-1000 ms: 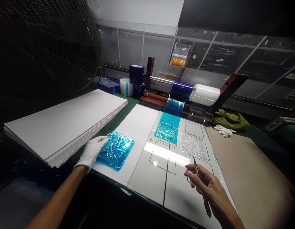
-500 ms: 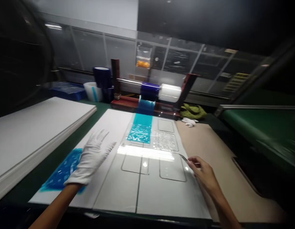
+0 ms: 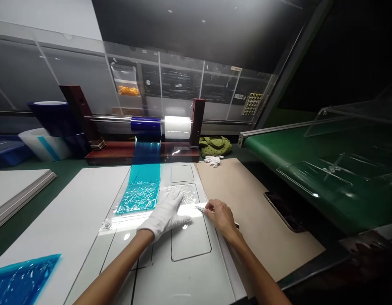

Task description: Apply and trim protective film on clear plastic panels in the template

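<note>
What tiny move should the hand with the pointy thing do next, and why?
Maybe nudge the pointy tool to the corner of the crinkly clear film: the right hand holds it with its tip close by, and the gloved left hand is spread beside the film.

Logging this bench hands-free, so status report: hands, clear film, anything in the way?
Left hand gloved, spread over marked panel. Right hand holding slim tool. Clear crinkled film partly hidden by left hand. Glare crossing panel.
</note>
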The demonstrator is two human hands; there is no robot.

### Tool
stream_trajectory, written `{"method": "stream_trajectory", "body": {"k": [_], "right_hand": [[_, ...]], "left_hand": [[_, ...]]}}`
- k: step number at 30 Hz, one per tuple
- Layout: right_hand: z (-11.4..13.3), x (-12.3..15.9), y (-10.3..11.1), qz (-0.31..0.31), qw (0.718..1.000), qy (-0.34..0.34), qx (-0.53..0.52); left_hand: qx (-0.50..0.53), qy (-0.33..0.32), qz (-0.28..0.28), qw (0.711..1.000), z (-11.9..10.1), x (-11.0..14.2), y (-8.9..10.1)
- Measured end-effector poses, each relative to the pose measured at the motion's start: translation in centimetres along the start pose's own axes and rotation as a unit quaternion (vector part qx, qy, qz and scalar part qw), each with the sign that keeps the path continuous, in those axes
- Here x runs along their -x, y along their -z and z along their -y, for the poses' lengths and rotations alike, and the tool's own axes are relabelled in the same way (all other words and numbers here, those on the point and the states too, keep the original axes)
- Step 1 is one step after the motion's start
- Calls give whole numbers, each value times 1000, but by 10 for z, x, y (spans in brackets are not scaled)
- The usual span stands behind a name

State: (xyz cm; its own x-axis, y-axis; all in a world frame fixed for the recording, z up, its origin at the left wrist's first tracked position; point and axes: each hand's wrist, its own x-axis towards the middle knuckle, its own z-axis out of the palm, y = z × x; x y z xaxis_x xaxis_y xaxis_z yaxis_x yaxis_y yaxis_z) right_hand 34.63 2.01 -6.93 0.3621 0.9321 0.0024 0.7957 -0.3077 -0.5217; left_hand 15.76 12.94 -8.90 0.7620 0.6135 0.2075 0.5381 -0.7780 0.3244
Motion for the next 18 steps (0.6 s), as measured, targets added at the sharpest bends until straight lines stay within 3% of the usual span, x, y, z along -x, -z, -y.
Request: {"method": "stream_trajectory", "body": {"k": [7,11,16,18], "right_hand": [[-8,-3,4,43,996,24,-80],[-25,5,10,-6,999,-6,-42],[-56,26,28,-107,991,-71,46],[-63,37,37,-125,988,-73,60]], "left_hand": [[-55,-2,-46,997,3,-2,1],[-78,-62,-67,993,2,6,5],[-124,-156,-117,973,-19,69,-4],[-155,-145,-163,964,-36,105,-10]]}}
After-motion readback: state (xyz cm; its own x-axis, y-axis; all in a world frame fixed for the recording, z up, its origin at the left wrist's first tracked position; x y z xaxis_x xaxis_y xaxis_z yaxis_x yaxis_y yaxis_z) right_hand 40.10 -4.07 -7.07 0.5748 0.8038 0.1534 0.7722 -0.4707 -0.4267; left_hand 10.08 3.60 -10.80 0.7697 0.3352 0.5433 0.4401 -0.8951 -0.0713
